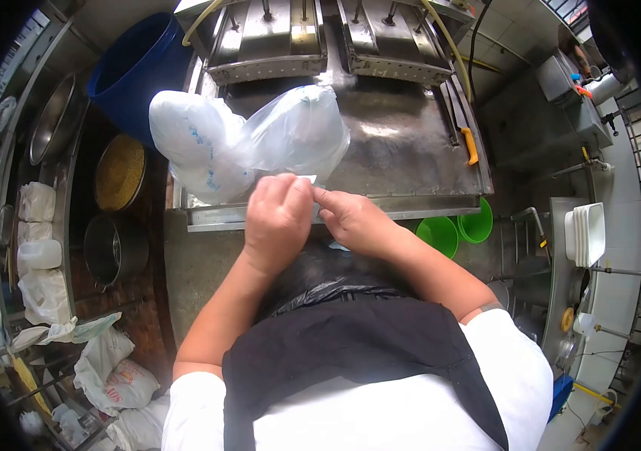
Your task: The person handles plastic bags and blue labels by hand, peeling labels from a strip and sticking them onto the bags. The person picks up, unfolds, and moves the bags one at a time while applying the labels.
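My left hand (280,214) is closed in front of the steel table's near edge, its fingers curled inward. A small white scrap of plastic (310,179) pokes out beside its fingertips. My right hand (352,220) meets it, thumb and fingers pinched together at the same spot; what lies in the pinch is hidden. Just beyond the hands, a full white plastic bag (196,143) with blue print rests on the table. Against it leans a second, more see-through plastic bag (298,128). The contents of both bags cannot be made out.
The steel table (395,150) carries metal press frames (268,45) at the back and a knife (469,139) with a yellow handle at right. Green buckets (437,237) stand below. A blue barrel (128,90) and a pot of yellowish grains (119,173) are at left.
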A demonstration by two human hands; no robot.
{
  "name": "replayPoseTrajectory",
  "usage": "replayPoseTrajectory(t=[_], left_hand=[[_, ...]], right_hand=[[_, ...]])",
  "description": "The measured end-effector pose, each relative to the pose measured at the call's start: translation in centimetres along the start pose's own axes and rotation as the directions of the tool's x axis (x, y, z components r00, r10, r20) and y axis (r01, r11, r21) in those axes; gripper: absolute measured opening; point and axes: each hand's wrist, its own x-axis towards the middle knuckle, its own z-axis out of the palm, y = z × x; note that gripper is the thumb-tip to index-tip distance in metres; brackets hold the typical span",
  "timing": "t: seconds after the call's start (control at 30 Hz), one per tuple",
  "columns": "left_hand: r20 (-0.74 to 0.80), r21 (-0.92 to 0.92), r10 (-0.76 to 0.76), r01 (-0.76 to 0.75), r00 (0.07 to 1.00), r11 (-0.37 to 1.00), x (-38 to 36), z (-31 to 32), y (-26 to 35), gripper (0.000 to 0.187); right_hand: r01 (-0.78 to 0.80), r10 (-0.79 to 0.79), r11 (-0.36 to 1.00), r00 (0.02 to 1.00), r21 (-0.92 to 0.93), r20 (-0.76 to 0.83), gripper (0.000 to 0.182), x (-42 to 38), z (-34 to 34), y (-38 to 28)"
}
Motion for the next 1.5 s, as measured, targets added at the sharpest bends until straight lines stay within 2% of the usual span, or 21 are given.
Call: replayPoseTrajectory(t=[0.17, 0.3, 0.33, 0.4, 0.43, 0.5, 0.53, 0.57, 0.63, 0.67, 0.73, 0.77, 0.83, 0.9, 0.97, 1.1, 1.17, 1.23, 1.3, 1.37, 1.5], left_hand=[[0.111, -0.078, 0.086, -0.078, 0.990, 0.994, 0.3, -1.2, 0.3, 0.027], [0.101, -0.218, 0.061, -0.038, 0.993, 0.975, 0.3, -2.2, -0.2, 0.021], [0.114, -0.268, -0.103, 0.130, 0.988, 0.954, 0.2, -2.1, -0.6, 0.019], [0.258, -0.431, -0.420, 0.493, 0.870, 0.756, 0.8, -2.3, -0.6, 0.021], [0.257, -0.429, -0.422, 0.494, 0.869, 0.756, 0.8, -2.2, -1.1, 0.021], [0.649, -0.550, -0.470, 0.796, 0.598, 0.254, 0.3, -1.8, -2.6, 0.024], [0.627, -0.622, -0.421, 0.747, 0.655, 0.235, 0.0, -1.6, -2.8, 0.018], [0.628, -0.622, -0.419, 0.747, 0.656, 0.236, 0.0, -1.7, -2.4, 0.018], [0.375, -0.575, -0.456, 0.589, 0.807, 0.568, 0.3, -2.0, -1.6, 0.012], [0.378, -0.575, -0.452, 0.588, 0.808, 0.569, 0.3, -2.0, -1.8, 0.012], [0.170, -0.687, -0.604, 0.533, 0.779, 0.494, 0.4, -1.8, -2.2, 0.008], [0.170, -0.688, -0.601, 0.531, 0.781, 0.495, 0.4, -1.5, -2.3, 0.008], [0.286, -0.712, -0.635, 0.603, 0.718, 0.361, 0.4, -0.8, -2.9, 0.010], [0.282, -0.719, -0.634, 0.596, 0.720, 0.357, 0.7, 0.6, -2.8, 0.011], [0.277, -0.683, -0.630, 0.610, 0.725, 0.402, 1.6, 1.9, -2.9, 0.011], [0.077, -0.572, -0.610, 0.536, 0.789, 0.621, 3.5, 6.5, -4.7, 0.010], [0.040, -0.537, -0.615, 0.536, 0.787, 0.651, 3.8, 7.5, -5.3, 0.010], [-0.027, -0.413, -0.537, 0.479, 0.843, 0.774, 3.9, 7.6, -5.0, 0.010], [-0.015, -0.457, -0.541, 0.475, 0.841, 0.752, 3.8, 7.9, -5.2, 0.010], [-0.007, -0.498, -0.546, 0.470, 0.838, 0.728, 3.8, 8.0, -5.5, 0.009], [0.101, -0.488, -0.588, 0.555, 0.802, 0.674, 4.6, 7.4, -5.3, 0.017]], right_hand=[[0.068, -0.077, 0.990, 0.995, -0.124, -0.067, 0.045, 0.1, -0.5, 1.1], [0.091, -0.099, 0.966, 0.995, -0.240, -0.020, 0.049, 0.2, -1.9, 0.6], [0.148, -0.152, 0.945, 0.988, -0.291, 0.010, 0.052, 0.3, -2.2, 0.5], [0.206, -0.203, 0.919, 0.978, -0.336, 0.043, 0.055, 0.5, -2.7, 0.1], [0.228, -0.212, 0.909, 0.974, -0.350, 0.083, 0.057, 0.5, -2.9, -0.3], [0.254, -0.224, 0.896, 0.967, -0.365, 0.124, 0.059, 0.6, -3.0, -0.4], [0.269, -0.240, 0.893, 0.963, -0.360, 0.124, 0.059, 0.6, -2.9, -0.3], [0.282, -0.254, 0.891, 0.959, -0.355, 0.124, 0.059, 0.5, -2.8, -0.2], [0.219, -0.200, 0.929, 0.975, -0.300, 0.093, 0.056, 0.1, -2.5, -0.1], [0.159, -0.147, 0.958, 0.987, -0.240, 0.067, 0.053, 0.0, -2.4, 0.1], [0.059, -0.051, 0.983, 0.997, -0.174, 0.051, 0.049, -0.5, -2.2, 1.1], [-0.037, 0.042, 0.994, 0.998, -0.106, 0.049, 0.044, -0.8, -2.2, 1.7], [-0.079, 0.079, 0.996, 0.997, -0.028, 0.004, 0.040, -1.3, -2.0, 2.9], [-0.118, 0.120, 0.991, 0.992, 0.055, -0.037, 0.036, -1.2, -2.1, 3.0], [-0.240, 0.246, 0.961, 0.969, 0.135, -0.026, 0.036, -1.0, -2.3, 2.7], [-0.297, 0.313, 0.937, 0.947, 0.182, -0.067, 0.033, -0.1, -2.0, 3.1], [-0.382, 0.468, 0.850, 0.864, 0.363, -0.184, 0.030, 0.5, -1.6, 4.1], [-0.305, 0.450, 0.851, 0.844, 0.428, -0.293, 0.032, 1.0, -1.3, 6.3], [-0.225, 0.441, 0.845, 0.808, 0.486, -0.391, 0.034, 1.4, -1.8, 7.3], [-0.113, 0.568, 0.661, 0.721, 0.741, -0.397, 0.040, 1.9, -2.7, 8.3], [-0.122, 0.611, 0.645, 0.676, 0.755, -0.412, 0.040, 2.9, -4.3, 8.7]])
